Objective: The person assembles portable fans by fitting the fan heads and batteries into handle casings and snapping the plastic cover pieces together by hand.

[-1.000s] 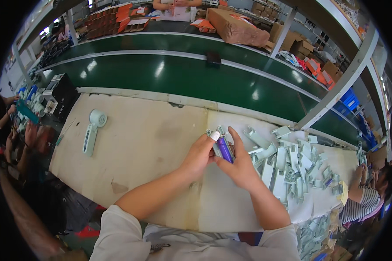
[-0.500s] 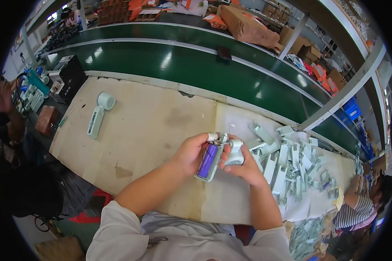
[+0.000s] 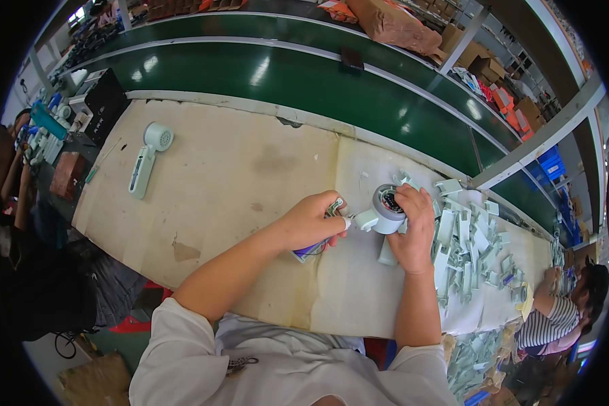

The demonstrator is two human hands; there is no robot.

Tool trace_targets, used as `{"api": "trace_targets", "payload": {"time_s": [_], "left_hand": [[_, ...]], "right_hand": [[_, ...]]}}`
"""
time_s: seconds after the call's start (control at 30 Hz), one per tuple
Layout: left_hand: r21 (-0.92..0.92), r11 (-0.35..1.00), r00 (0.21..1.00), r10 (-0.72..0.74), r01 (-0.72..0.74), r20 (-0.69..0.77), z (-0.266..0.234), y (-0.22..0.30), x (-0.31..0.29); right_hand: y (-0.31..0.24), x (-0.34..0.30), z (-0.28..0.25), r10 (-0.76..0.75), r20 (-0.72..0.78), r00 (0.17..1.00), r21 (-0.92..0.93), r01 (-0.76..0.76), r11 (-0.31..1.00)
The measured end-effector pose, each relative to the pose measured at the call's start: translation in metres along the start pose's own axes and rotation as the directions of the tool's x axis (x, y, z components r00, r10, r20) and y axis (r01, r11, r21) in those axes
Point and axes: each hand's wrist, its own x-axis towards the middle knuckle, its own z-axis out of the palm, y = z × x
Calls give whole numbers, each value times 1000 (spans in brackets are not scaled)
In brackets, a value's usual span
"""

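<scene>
- Fan head (image 3: 386, 222), round and pale green with a grey rim, is held just above the table, in front of the person and right of the middle; its open side shows a dark interior.
- Right hand (image 3: 416, 227): the fingers grip the fan head from its right side, with fingertips over the rim. A short neck on the head points left, toward the other hand.
- Left hand (image 3: 311, 223): the fingers are curled closed around a pale green handle (image 3: 309, 251), mostly hidden by the hand, with a strip of purple showing below. The thumb tip, wrapped in white, is near the neck; whether they touch is too small to tell.
- Pale worktable (image 3: 250, 216): stained and worn, it spreads beneath both hands.
- Handheld fan (image 3: 143, 169): pale green, with head and handle joined, it lies at the far left of the table, well apart from the hands.
- Heap of pale green plastic parts (image 3: 461, 247): it lies loosely piled just right of the right hand.
- Green conveyor belt (image 3: 284, 84): it runs across beyond the table.
- Black box (image 3: 105, 101): it stands at the table's far left corner.
- Co-worker in a striped top (image 3: 555, 323): seated at the right edge.
</scene>
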Motion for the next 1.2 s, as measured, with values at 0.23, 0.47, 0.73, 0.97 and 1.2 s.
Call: {"api": "trace_targets", "payload": {"time_s": [0.23, 0.47, 0.73, 0.97, 1.2], "left_hand": [[221, 975, 998, 20, -6, -59, -2, -1, -4], [680, 706, 980, 137, -197, 142, 19, -5, -12], [604, 787, 992, 86, -126, 95, 32, 4, -19], [-6, 995, 995, 102, -102, 21, 31, 4, -15], [-311, 928, 976, 173, -207, -133, 4, -6, 5]], "right_hand": [[-9, 1, -11, 104, 148, 984, 171, -129, 977], [2, 0, -39, 174, 630, 757, 700, -650, 295], [3, -3, -39, 168, 658, 734, 649, -666, 369], [14, 2, -44, 576, 489, 655, 529, -748, 402], [-22, -23, -20, 654, 344, 674, -536, -431, 726]]}}
